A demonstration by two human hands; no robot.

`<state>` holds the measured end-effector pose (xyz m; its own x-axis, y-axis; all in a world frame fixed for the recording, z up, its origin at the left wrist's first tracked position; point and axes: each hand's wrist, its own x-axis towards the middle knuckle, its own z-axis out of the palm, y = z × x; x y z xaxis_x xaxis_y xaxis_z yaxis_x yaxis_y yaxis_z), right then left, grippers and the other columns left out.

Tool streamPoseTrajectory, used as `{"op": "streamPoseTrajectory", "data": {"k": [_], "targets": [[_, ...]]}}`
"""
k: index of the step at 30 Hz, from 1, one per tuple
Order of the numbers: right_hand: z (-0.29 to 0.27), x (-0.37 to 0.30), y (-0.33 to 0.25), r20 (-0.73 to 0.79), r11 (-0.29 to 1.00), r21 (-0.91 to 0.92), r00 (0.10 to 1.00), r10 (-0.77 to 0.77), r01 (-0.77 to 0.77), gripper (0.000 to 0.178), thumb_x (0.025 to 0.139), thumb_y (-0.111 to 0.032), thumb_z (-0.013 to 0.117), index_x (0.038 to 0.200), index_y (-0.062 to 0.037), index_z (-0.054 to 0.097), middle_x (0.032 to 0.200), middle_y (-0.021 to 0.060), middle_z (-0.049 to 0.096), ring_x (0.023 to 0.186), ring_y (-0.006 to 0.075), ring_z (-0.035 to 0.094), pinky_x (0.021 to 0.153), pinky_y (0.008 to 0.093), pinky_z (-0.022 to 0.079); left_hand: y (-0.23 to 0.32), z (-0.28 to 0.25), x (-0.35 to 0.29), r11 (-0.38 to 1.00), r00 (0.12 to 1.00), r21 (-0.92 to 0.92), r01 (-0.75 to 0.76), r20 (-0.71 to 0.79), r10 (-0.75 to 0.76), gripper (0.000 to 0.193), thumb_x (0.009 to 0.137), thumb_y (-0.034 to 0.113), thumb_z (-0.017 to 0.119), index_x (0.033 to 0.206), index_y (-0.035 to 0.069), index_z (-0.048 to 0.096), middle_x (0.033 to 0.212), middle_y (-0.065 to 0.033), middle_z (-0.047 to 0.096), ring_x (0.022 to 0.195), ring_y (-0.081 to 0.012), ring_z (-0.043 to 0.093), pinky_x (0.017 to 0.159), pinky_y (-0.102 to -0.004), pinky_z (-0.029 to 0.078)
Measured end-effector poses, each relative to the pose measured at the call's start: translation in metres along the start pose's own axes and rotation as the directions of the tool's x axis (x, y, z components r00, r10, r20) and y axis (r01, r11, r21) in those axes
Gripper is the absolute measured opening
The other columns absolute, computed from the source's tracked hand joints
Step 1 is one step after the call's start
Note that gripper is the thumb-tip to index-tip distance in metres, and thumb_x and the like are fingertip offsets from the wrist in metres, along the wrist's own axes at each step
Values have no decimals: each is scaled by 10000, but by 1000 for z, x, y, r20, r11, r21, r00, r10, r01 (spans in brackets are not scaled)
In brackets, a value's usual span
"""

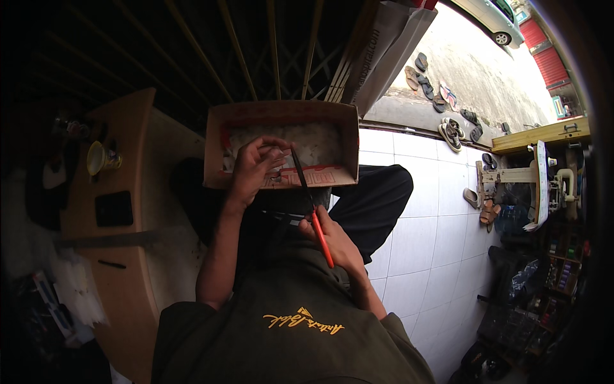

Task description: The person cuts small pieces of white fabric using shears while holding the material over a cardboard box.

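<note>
An open cardboard box (348,137) rests on my lap, with a whitish filling inside. My left hand (254,168) is over the box's near side, fingers pinched on a small object I cannot make out. My right hand (336,240) grips long-nose pliers with red handles (311,208). Their dark tip points up toward the fingertips of my left hand, at the box's front edge.
A wooden counter (137,192) on my left carries a yellow cup (97,157) and a dark phone (114,208). White floor tiles (435,237) spread to the right. Sandals (451,131) lie at the doorstep, and a cluttered shelf (543,192) stands at far right.
</note>
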<state>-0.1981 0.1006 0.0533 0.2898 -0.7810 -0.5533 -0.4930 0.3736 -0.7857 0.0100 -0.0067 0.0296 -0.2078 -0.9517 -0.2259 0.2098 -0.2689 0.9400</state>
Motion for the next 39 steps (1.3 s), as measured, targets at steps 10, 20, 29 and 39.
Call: {"op": "streamPoseTrajectory", "data": {"k": [10, 20, 29, 39], "targets": [[2, 1, 1, -29, 999, -47, 1000, -12, 11, 715, 913, -660, 513, 1069, 32, 426, 853, 285, 609, 869, 449, 623, 777, 469, 465, -6, -1, -3, 995, 987, -23, -102, -130, 98, 80, 947, 22, 605, 1011, 20, 653, 1043, -77, 686, 922, -139, 688, 811, -245, 566], [1, 2, -2, -14, 999, -35, 1000, 6, -6, 721, 908, -660, 522, 1084, 32, 422, 849, 282, 607, 861, 449, 620, 774, 471, 464, -7, 7, -3, 976, 982, -168, -141, -152, 115, 148, 902, 50, 684, 1044, 33, 647, 944, -53, 692, 811, -113, 674, 691, -225, 547], [3, 4, -4, -33, 1000, -6, 999, -5, 4, 669, 915, -621, 541, 1080, 18, 433, 835, 271, 601, 856, 446, 617, 768, 473, 458, -5, 22, -9, 998, 965, -21, -54, -257, 47, 140, 869, 72, 721, 981, 16, 658, 880, -85, 704, 762, -121, 688, 665, -236, 548], [-3, 16, -10, -121, 998, -37, 992, 36, -41, 634, 882, -599, 597, 987, 25, 551, 817, 239, 635, 814, 428, 622, 737, 461, 460, -12, 14, -6, 999, 986, 7, -39, -159, 39, 148, 879, 68, 716, 996, -1, 655, 899, -78, 697, 761, -118, 679, 647, -246, 579]]}}
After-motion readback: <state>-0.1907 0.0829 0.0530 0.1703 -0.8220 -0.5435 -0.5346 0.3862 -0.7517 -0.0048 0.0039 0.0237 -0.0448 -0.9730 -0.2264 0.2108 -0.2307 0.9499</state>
